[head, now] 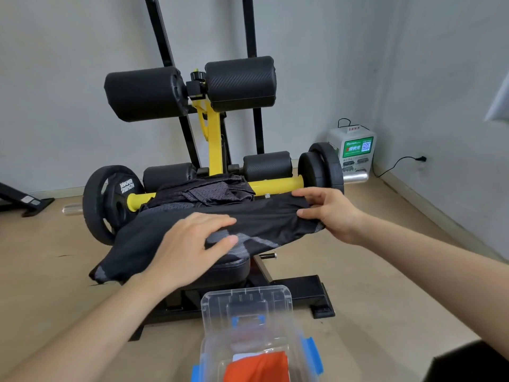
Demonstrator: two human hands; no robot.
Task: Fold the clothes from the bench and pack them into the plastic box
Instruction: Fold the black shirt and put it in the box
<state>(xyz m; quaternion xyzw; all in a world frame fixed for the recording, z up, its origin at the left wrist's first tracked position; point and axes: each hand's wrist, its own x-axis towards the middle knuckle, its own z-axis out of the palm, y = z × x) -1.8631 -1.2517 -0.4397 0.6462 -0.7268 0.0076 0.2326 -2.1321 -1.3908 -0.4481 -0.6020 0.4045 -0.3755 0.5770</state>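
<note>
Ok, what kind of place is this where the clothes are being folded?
Most likely a small gym or workout room: a yellow exercise machine with black roller pads, and weight plates loaded on its bar.

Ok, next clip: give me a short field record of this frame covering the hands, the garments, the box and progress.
left hand: flat, pressing the black garment onto the bench seat
right hand: pinches the black garment at its right edge
waiting: dark mesh garment heaped behind, against the yellow bar
plastic box: clear, blue latches, on the floor in front of the bench
packed: orange garment inside the plastic box
stage: black garment spread on the seat, not yet in the box
</note>
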